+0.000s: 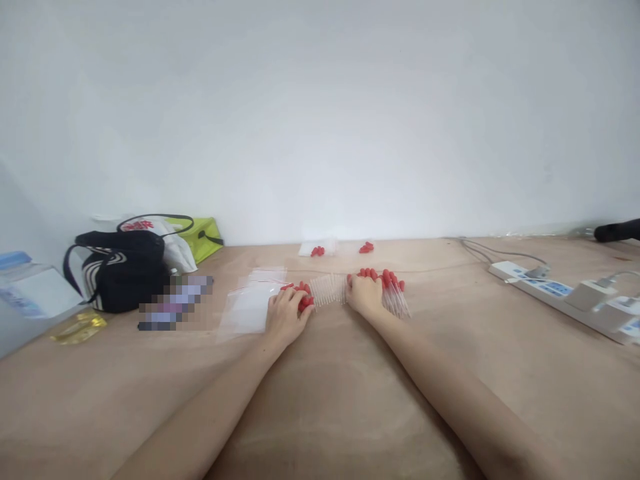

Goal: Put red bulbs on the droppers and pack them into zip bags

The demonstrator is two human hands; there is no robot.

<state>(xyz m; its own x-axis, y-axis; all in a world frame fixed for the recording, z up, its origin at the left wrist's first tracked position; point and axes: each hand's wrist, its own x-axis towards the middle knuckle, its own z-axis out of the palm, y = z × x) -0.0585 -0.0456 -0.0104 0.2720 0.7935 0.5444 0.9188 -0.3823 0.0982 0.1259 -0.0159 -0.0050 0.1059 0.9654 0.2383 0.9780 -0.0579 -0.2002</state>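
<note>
Thin pale sticks (327,289) lie in a row, in from the back edge of the desk (320,400). At their left end, I see the left hand (287,315) curled over red pieces (306,303); the right hand (365,293) bends over the other end (whether either grips, I can't tell). Red-topped sticks (399,303) beyond look finished, the bare row still undone. Farther, near the back edge, sit red clusters (367,247).

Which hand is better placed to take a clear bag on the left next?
Likely the left hand: it is close to the bags, while the right hand is farther off, across a row of sticks.
</note>
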